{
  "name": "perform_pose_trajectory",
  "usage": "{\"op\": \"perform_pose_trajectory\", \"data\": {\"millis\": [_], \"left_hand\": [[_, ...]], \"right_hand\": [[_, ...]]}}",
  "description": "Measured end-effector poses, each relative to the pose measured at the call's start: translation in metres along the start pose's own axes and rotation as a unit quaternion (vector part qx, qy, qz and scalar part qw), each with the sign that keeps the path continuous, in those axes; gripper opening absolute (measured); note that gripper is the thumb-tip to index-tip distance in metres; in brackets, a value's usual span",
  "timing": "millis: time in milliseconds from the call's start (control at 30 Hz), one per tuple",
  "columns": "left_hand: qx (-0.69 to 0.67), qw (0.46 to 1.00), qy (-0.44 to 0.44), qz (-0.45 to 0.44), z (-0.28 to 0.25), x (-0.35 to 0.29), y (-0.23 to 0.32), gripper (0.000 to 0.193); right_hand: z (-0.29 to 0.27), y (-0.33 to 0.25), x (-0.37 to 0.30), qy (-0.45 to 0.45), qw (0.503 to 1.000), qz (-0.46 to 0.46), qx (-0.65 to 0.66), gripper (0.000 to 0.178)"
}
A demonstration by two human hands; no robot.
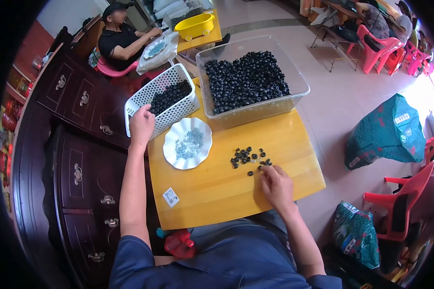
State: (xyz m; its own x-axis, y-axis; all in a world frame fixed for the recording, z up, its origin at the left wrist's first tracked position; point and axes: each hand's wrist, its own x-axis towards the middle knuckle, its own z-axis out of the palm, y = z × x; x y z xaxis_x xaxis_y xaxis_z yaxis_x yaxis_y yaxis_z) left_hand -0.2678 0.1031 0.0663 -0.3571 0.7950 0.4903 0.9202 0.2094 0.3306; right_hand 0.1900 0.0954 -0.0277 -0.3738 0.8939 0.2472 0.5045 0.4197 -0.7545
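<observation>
My left hand [142, 126] is at the near-left rim of a white perforated basket [177, 111], its fingers curled together; what they hold, if anything, is hidden. Inside the basket lie many small black ring-shaped parts [171, 96]. On the yellow table my right hand [277, 187] pinches a small black ring [261, 167] at the near-right edge of a loose group of black rings [244, 155]. Between my hands sits a white wavy-edged plate [172, 159] with a spread of small clear bluish pieces [190, 143].
A large clear plastic bin [255, 113] full of black rings stands at the table's far edge. A dark wooden cabinet [89, 180] is on the left. Across from me a seated person [123, 45] works beside a yellow tub [195, 27]. Green sacks [388, 132] and red chairs [402, 202] stand right.
</observation>
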Motion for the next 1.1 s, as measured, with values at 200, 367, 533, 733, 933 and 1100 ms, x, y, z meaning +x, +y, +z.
{"op": "perform_pose_trajectory", "data": {"millis": [200,367,533,733,933,1100], "left_hand": [[-0.182,0.979,-0.094,0.011,0.015,-0.052,0.079,0.02],[-0.223,0.946,-0.225,0.071,0.036,-0.138,0.164,0.015],[-0.16,0.958,-0.194,0.137,0.061,-0.159,0.186,0.018],[-0.111,0.968,-0.186,0.128,0.073,-0.157,0.187,0.019],[-0.108,0.969,-0.179,0.129,0.08,-0.152,0.193,0.021],[-0.1,0.966,-0.193,0.14,0.088,-0.15,0.191,0.015]], "right_hand": [[0.011,0.01,0.004,0.037,0.996,-0.034,-0.08,0.016],[0.011,0.004,0.005,0.034,0.994,-0.053,-0.089,0.013],[0.012,0.006,0.002,0.032,0.993,-0.059,-0.096,0.012],[0.009,0.007,-0.007,0.025,0.994,-0.058,-0.087,0.011],[0.006,0.008,-0.015,0.016,0.994,-0.045,-0.098,0.014],[0.009,0.011,-0.015,0.025,0.993,-0.046,-0.102,0.015]]}}
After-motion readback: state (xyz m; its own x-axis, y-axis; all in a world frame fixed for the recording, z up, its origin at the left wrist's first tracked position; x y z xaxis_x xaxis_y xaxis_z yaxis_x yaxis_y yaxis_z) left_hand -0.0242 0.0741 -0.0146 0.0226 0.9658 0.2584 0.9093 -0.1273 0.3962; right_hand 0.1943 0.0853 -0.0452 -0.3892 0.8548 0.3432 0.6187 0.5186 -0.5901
